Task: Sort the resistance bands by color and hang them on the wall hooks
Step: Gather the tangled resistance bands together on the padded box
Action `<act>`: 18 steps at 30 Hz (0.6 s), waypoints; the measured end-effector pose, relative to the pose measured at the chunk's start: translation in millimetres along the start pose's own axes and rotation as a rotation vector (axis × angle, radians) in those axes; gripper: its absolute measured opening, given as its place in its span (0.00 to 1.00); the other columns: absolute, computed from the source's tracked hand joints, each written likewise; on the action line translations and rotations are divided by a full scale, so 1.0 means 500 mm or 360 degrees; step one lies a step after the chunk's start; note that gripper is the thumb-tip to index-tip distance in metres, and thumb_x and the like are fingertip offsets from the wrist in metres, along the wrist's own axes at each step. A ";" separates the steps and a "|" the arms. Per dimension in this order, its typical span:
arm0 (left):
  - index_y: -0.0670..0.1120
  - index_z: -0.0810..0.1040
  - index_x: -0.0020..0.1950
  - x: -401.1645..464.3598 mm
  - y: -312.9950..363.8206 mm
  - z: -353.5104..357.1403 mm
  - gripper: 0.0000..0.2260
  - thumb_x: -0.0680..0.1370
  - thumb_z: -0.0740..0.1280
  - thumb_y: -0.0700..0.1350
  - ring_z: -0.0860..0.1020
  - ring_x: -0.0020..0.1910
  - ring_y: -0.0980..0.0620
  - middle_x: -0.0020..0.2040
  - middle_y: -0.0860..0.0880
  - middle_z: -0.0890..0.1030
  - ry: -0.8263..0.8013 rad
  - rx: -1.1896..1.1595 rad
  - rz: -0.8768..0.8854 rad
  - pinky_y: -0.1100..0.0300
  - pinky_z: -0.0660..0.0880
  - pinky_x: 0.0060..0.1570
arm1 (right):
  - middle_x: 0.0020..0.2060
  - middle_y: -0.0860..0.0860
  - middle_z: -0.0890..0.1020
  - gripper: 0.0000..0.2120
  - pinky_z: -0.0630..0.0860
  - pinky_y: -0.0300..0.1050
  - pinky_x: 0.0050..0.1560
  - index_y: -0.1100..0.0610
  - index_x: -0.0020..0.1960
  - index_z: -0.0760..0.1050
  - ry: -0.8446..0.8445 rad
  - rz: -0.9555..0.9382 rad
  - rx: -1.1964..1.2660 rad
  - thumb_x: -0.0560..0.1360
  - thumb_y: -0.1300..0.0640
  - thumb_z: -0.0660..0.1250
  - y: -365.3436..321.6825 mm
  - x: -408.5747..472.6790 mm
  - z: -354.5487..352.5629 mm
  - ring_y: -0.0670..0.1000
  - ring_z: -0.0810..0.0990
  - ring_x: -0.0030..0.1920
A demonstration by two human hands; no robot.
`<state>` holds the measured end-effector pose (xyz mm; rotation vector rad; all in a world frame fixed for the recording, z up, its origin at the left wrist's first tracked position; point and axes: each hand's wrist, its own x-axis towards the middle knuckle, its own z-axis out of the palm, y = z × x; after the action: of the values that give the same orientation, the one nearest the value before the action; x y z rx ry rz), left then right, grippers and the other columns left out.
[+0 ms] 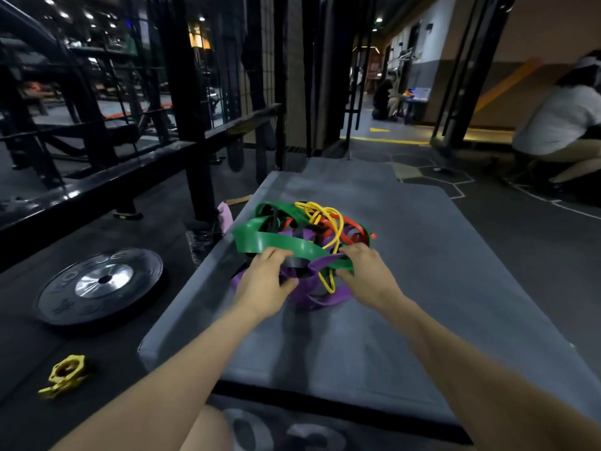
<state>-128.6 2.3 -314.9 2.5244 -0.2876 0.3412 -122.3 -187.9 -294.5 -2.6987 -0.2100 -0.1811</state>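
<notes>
Gym — grey mat (422, 255), tangled bands (302, 242)

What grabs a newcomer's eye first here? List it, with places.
The tangle of bands in green, purple, yellow, red and black, heaped mid-mat, stands out first. Both hands reach into its near edge: the left hand has its fingers on the green and black bands, the right hand pinches a green one. On the floor to the left lie a black plate and a yellow collar.

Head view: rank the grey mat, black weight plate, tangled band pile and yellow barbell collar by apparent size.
1. Grey mat
2. Tangled band pile and black weight plate: look alike, unranked
3. Yellow barbell collar
</notes>
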 end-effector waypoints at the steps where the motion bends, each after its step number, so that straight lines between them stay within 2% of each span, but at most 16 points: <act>1: 0.48 0.68 0.68 0.005 -0.007 0.010 0.24 0.74 0.69 0.47 0.66 0.66 0.51 0.66 0.51 0.70 -0.0002 0.0005 0.0008 0.60 0.65 0.62 | 0.69 0.53 0.68 0.25 0.62 0.48 0.69 0.58 0.72 0.63 -0.0002 -0.0004 -0.0010 0.76 0.56 0.64 0.007 0.012 0.014 0.55 0.64 0.69; 4: 0.48 0.67 0.69 0.028 -0.020 0.037 0.28 0.72 0.71 0.49 0.65 0.68 0.52 0.68 0.53 0.67 0.0016 0.0054 0.0045 0.61 0.62 0.67 | 0.71 0.52 0.65 0.27 0.61 0.48 0.71 0.57 0.73 0.61 0.0047 -0.0013 -0.0062 0.76 0.59 0.64 0.035 0.051 0.051 0.55 0.62 0.71; 6: 0.49 0.65 0.70 0.046 -0.024 0.051 0.29 0.72 0.71 0.52 0.65 0.68 0.52 0.69 0.53 0.67 -0.0006 0.0164 0.0067 0.61 0.61 0.68 | 0.72 0.52 0.64 0.28 0.56 0.48 0.74 0.56 0.73 0.60 0.0093 -0.0036 -0.0158 0.75 0.59 0.64 0.054 0.076 0.071 0.54 0.60 0.73; 8: 0.50 0.67 0.69 0.057 -0.028 0.062 0.27 0.72 0.69 0.55 0.68 0.66 0.51 0.66 0.53 0.71 -0.0072 0.0238 0.0064 0.59 0.63 0.65 | 0.71 0.50 0.66 0.27 0.49 0.50 0.75 0.54 0.72 0.62 0.0099 -0.0033 -0.0275 0.75 0.56 0.64 0.072 0.092 0.090 0.52 0.60 0.73; 10: 0.49 0.74 0.63 0.056 -0.033 0.072 0.22 0.71 0.70 0.55 0.72 0.60 0.50 0.58 0.52 0.77 -0.0052 0.0220 0.0064 0.58 0.66 0.58 | 0.63 0.50 0.74 0.20 0.48 0.50 0.75 0.52 0.67 0.70 0.0121 0.0007 -0.0306 0.76 0.53 0.64 0.085 0.096 0.108 0.53 0.67 0.68; 12: 0.48 0.81 0.55 0.043 -0.045 0.080 0.17 0.69 0.72 0.53 0.76 0.52 0.47 0.50 0.50 0.82 0.0086 0.0195 0.0087 0.56 0.67 0.52 | 0.54 0.51 0.79 0.13 0.56 0.49 0.71 0.50 0.59 0.78 0.0167 0.0026 -0.0267 0.77 0.52 0.62 0.096 0.085 0.122 0.54 0.73 0.60; 14: 0.46 0.83 0.48 0.024 -0.064 0.088 0.13 0.67 0.75 0.51 0.77 0.44 0.44 0.43 0.49 0.83 0.0201 0.0157 0.0082 0.54 0.70 0.47 | 0.48 0.52 0.81 0.11 0.67 0.49 0.59 0.50 0.54 0.81 0.0201 0.0000 -0.0143 0.77 0.51 0.63 0.107 0.059 0.134 0.56 0.76 0.54; 15: 0.45 0.84 0.46 0.014 -0.071 0.091 0.13 0.66 0.75 0.50 0.77 0.41 0.43 0.41 0.49 0.83 0.0238 0.0155 0.0081 0.53 0.71 0.45 | 0.46 0.53 0.82 0.11 0.70 0.49 0.54 0.51 0.54 0.81 0.0206 -0.0006 -0.0074 0.76 0.51 0.63 0.110 0.043 0.136 0.57 0.76 0.53; 18: 0.45 0.83 0.50 -0.004 -0.075 0.095 0.14 0.66 0.76 0.48 0.77 0.43 0.44 0.44 0.48 0.83 0.0298 0.0158 0.0039 0.52 0.71 0.48 | 0.44 0.53 0.82 0.10 0.73 0.49 0.47 0.52 0.52 0.82 0.0204 -0.0020 -0.0010 0.77 0.51 0.64 0.103 0.005 0.121 0.57 0.77 0.50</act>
<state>-111.5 6.4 -372.6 2.5640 -0.2334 0.6109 -105.0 -208.2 -369.1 -2.6806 -0.1879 -0.3580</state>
